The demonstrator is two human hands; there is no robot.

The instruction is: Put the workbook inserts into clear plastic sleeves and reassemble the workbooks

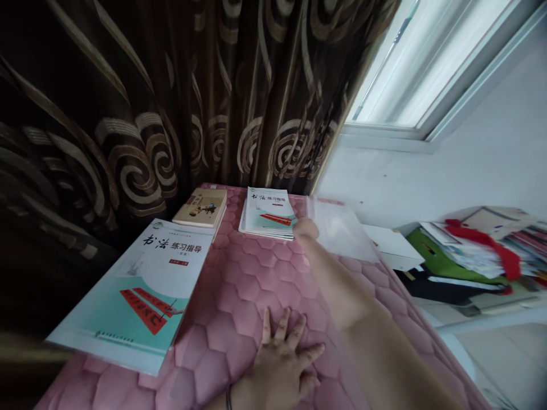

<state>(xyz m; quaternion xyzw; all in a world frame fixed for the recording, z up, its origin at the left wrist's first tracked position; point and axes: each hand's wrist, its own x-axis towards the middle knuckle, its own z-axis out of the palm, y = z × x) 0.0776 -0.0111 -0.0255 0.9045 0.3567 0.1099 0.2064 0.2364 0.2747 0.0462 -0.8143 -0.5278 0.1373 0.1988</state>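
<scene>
My left hand point(282, 360) lies palm down on the pink quilted cover point(243, 285), its fingers spread and holding nothing. Stretched out ahead, my right hand point(306, 230) is at the right edge of a small stack of white-and-teal calligraphy workbooks point(271, 212). It looks curled, but its fingers are blurred and hidden, so any grip on the stack cannot be made out. Just right of it lies a clear plastic sheet point(342, 228). A larger stack of the same workbooks point(141, 285) sits at the left, with tan booklets point(200, 207) behind it.
A dark patterned curtain point(205, 91) hangs along the back and left. To the right, past the covered edge, a white box point(393, 246) and a heap of papers with a green folder point(448, 256) and red cloth point(491, 245) stand below a window point(401, 68).
</scene>
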